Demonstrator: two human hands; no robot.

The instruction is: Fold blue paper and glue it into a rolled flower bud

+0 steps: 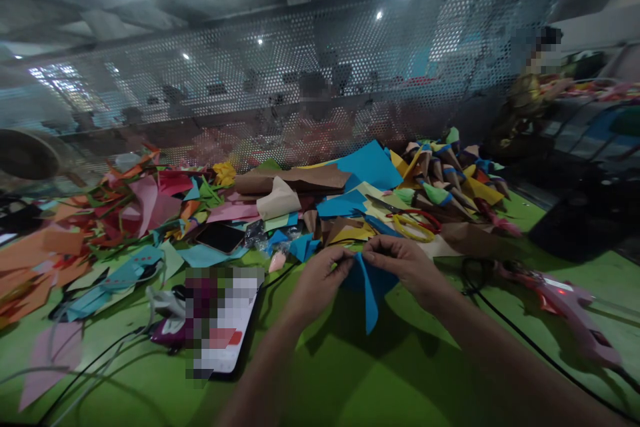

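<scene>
A folded sheet of blue paper (370, 290) hangs between my two hands above the green tabletop. My left hand (325, 277) pinches its upper left edge, thumb against fingers. At the top right my right hand (400, 263) also pinches the paper, close beside the left. One narrow flap of the sheet points downward. Just beyond my hands lie yellow-handled scissors (413, 228) and small blue paper scraps (303, 247). To the right, a pink glue gun (565, 303) with a lit red light rests on the table.
A phone with a lit screen (233, 320) lies left of my hands, and a dark phone (221, 237) farther back. Coloured paper scraps (145, 203) heap at the left. Paper cones (445, 173) pile at the back right, before a perforated metal screen (300, 93). A person (525, 100) sits beyond.
</scene>
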